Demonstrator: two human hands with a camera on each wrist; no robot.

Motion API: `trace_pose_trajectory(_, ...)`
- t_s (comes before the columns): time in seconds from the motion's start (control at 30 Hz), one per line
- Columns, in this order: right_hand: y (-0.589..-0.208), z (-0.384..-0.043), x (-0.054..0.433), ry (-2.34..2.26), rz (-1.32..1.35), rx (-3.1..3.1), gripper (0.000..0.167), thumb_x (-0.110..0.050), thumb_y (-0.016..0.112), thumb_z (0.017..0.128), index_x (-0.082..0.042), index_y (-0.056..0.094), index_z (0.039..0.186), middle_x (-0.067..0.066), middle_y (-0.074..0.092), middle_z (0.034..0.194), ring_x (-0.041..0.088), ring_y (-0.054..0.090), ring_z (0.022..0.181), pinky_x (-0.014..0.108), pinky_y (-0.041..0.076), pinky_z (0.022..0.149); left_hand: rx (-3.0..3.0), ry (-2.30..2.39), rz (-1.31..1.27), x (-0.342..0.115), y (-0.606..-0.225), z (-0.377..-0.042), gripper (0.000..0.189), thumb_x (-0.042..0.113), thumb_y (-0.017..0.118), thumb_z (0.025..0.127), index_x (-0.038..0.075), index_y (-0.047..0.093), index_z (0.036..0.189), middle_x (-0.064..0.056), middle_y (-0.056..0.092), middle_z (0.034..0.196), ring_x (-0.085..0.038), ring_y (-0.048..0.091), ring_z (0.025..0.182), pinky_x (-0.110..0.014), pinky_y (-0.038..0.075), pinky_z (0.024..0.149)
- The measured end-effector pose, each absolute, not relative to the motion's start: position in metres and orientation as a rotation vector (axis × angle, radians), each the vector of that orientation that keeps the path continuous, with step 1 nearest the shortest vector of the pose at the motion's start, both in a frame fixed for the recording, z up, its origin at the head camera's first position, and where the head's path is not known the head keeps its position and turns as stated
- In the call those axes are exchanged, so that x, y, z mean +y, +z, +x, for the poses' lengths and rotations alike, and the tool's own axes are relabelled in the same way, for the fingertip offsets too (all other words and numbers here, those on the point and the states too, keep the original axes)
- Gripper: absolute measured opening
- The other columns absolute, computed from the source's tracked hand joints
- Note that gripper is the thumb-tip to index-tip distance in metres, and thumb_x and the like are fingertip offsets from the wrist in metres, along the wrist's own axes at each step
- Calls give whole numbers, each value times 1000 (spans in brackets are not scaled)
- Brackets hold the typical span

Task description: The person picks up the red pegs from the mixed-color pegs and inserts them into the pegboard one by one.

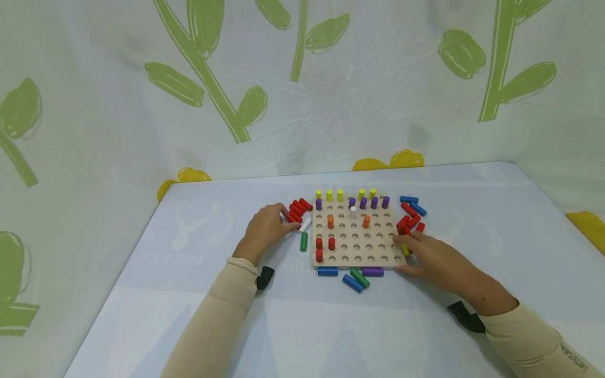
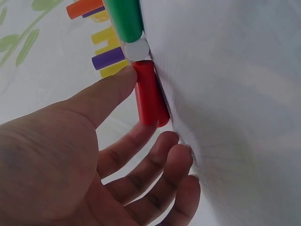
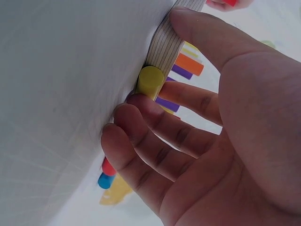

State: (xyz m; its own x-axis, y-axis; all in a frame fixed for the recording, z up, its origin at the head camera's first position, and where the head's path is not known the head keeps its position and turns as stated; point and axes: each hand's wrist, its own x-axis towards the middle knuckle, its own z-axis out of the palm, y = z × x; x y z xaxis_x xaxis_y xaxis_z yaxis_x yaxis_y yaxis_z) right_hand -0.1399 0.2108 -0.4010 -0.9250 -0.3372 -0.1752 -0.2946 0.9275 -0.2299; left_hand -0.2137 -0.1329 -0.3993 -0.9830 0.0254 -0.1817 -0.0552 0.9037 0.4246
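Observation:
My left hand [image 1: 266, 229] pinches a red peg [image 2: 148, 100] between thumb and index finger, at the pile of red pegs [image 1: 296, 208] left of the pegboard. The other fingers are loosely bent. The wooden pegboard [image 1: 350, 265] has rows of holes, with yellow, purple, orange, white and red pegs standing in some. My right hand [image 1: 439, 261] is at the board's right front corner, its thumb touching the edge. Its index finger lies on the right side, by a yellow peg [image 3: 150, 81] lying against the board. The remaining fingers are loosely bent near the tabletop.
A white peg [image 1: 305, 224] and a green peg [image 1: 304, 241] lie left of the board. Blue, green and purple pegs [image 1: 373, 272] lie before its front edge. Red and blue pegs [image 1: 418, 209] are scattered to its right. A leaf-patterned backdrop [image 1: 368, 115] rises behind the table.

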Motion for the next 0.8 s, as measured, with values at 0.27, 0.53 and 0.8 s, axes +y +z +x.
trace_pose_trajectory(0.27,-402,-139,211,-302,-473,2878,74,-44,79,83,-8,53,143,29,53,140,50,53,127,61,51,95,2890,677,-15,-131,-401,-215,38,36,79,85,14,61,109,-6,63,90,-21,56,81,-28,44,64)
trace_pose_trajectory(0.53,-401,-140,211,-296,-457,2868,75,-44,78,84,-8,52,144,31,51,142,52,51,128,61,50,96,2904,745,34,-129,-401,-213,37,30,82,84,13,58,107,-5,66,94,-21,58,84,-30,50,73)
trace_pose_trajectory(0.8,-401,-140,211,-290,-476,2874,74,-44,78,84,-7,52,143,30,53,140,51,53,126,60,51,95,2908,812,53,-126,-399,-214,27,23,77,89,13,59,106,-6,70,104,-22,59,91,-33,54,83)
